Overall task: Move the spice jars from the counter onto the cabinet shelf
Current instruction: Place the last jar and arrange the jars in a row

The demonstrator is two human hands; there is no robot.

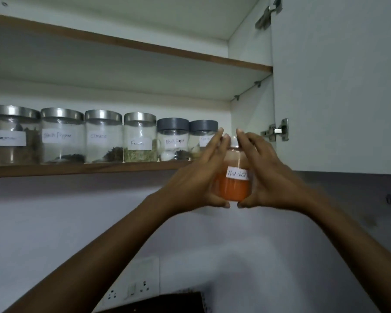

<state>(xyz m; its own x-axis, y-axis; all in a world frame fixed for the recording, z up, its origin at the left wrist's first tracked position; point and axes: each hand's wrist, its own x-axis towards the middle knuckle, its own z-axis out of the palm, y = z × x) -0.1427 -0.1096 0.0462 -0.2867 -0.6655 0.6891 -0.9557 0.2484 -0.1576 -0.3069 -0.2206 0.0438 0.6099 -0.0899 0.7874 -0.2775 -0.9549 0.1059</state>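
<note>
A clear jar of orange-red powder (pixel 235 188), labelled red chilli, is held up between both hands just below and in front of the right end of the cabinet shelf (pixel 77 169). My left hand (pixel 199 177) grips its left side and my right hand (pixel 266 175) its right side, thumbs under the base. Several labelled spice jars stand in a row on the shelf: steel-lidded ones (pixel 61 136) to the left and two grey-lidded ones (pixel 173 138) nearest the held jar. The held jar's lid is mostly hidden by my fingers.
The open cabinet door (pixel 336 86) hangs on the right with hinges (pixel 278 129). An upper shelf (pixel 145 46) sits above the jars. A bare gap of shelf lies right of the last grey-lidded jar (pixel 202 136). A wall socket plate (pixel 133 288) is below.
</note>
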